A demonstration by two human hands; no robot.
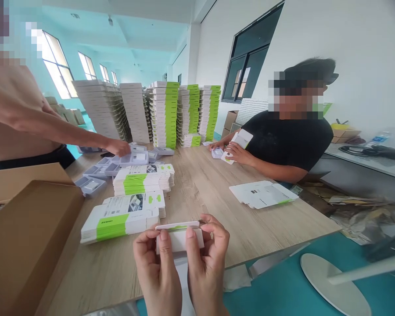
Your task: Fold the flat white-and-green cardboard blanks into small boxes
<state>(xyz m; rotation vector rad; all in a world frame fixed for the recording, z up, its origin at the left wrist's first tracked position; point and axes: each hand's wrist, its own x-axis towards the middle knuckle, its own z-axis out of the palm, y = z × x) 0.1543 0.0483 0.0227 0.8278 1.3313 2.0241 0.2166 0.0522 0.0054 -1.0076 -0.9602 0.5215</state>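
White carton held up, right of the near flat-carton stack | clamped at both ends by fingers of left hand and right hand, thumbs pressed on its near panel | flap set crosswise, long edge spanned hand to hand | left hand placed nearer the stack; carton's lower part largely hidden

Smooth, coated-looking white paperboard for the foreground carton and stacked flat cartons. Smooth, thin-looking plastic for the pale trays; matt brown cardboard for the open shipping box; low-sheen wood grain across the table; matt black cloth for the T-shirt.
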